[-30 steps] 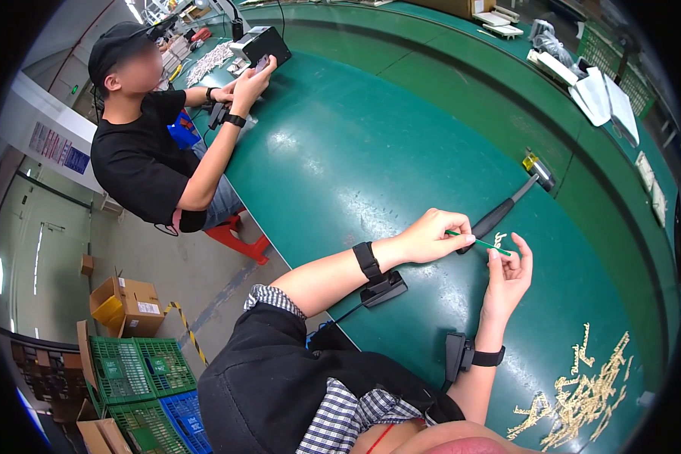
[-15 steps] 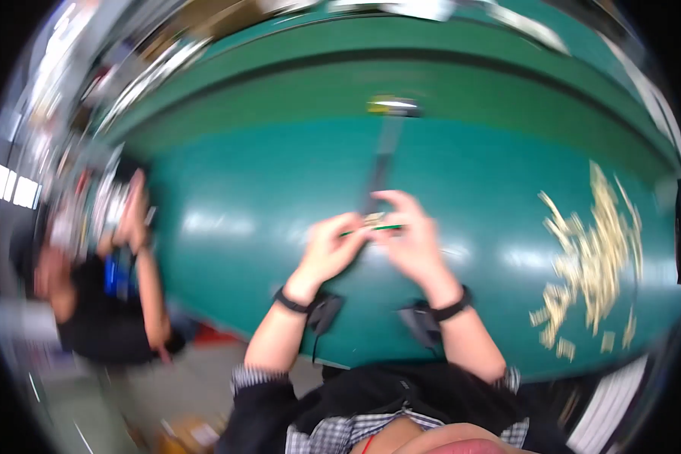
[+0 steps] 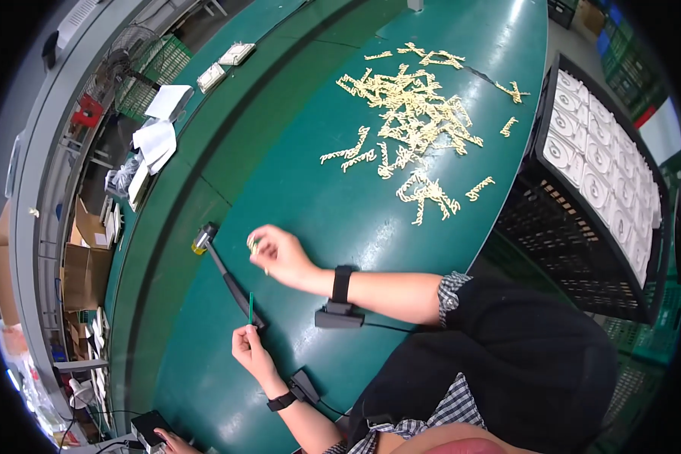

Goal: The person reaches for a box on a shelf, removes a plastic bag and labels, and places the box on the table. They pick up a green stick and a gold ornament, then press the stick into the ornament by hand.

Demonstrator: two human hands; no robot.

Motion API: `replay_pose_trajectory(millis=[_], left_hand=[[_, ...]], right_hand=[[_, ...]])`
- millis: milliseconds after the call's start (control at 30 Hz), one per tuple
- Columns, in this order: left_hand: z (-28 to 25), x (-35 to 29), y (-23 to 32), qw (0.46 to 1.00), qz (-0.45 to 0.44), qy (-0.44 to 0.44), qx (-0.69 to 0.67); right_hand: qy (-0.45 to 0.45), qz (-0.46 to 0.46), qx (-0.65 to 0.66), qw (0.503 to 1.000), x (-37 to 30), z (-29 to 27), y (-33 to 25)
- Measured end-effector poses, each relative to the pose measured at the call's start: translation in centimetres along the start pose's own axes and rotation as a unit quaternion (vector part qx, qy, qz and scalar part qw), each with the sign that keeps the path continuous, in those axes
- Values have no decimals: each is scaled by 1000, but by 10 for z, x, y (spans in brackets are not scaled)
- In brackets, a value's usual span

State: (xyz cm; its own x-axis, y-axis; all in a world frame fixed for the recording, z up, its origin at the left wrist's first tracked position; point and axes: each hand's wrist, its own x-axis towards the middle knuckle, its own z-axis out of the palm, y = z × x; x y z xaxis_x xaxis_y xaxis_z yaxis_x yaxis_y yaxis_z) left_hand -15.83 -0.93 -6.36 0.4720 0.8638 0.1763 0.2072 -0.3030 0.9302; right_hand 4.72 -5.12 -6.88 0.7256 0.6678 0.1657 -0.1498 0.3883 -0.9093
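Observation:
My left hand [image 3: 254, 356] is closed, pinching a thin green stick [image 3: 250, 309] that points up and away from its fingertips. Just beyond and to the right, my right hand [image 3: 281, 256] is curled round a small cream-coloured piece [image 3: 254, 247], mostly hidden by the fingers. Beside both hands a hammer [image 3: 233, 286] with a black handle lies on the green table, its metal head with a yellow end at the far side. A loose heap of cream lettering-shaped cut-outs [image 3: 420, 113] spreads over the table at the upper right.
A black crate [image 3: 541, 178] of white round-marked packs stands off the table's right edge. Across the table on the left are white papers [image 3: 156, 140] and a cardboard box [image 3: 85, 276]. Another person's hand [image 3: 175, 443] shows at the lower left, beside a dark device.
My view has turned right, bringing the heap and crate into fuller sight. My hands, close together before, are now apart; the green stick stays in my left hand and the cream piece in my right.

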Motion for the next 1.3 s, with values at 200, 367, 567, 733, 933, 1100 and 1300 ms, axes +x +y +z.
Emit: replay_pose_trajectory(millis=[200,367,567,733,933,1100,1300], left_hand=[[-6,-1,1,1000,4,-9,-20],[-5,4,2,1000,11,-21,0],[-4,7,-4,999,26,-26,-1],[-1,9,0,999,18,-40,-10],[13,-2,12,998,13,-47,40],[6,-11,12,998,26,-18,45],[13,-5,2,997,31,-12,68]], right_hand=[[171,-256,-254,917,45,-70,-72],[182,-130,-601,768,15,-180,-129],[57,180,-792,581,-81,-264,-181],[80,164,-801,570,-96,-310,-154],[76,-142,-781,604,-84,-315,-164],[16,-60,-626,777,-100,-352,-171],[20,-398,-600,694,-185,-370,-202]])
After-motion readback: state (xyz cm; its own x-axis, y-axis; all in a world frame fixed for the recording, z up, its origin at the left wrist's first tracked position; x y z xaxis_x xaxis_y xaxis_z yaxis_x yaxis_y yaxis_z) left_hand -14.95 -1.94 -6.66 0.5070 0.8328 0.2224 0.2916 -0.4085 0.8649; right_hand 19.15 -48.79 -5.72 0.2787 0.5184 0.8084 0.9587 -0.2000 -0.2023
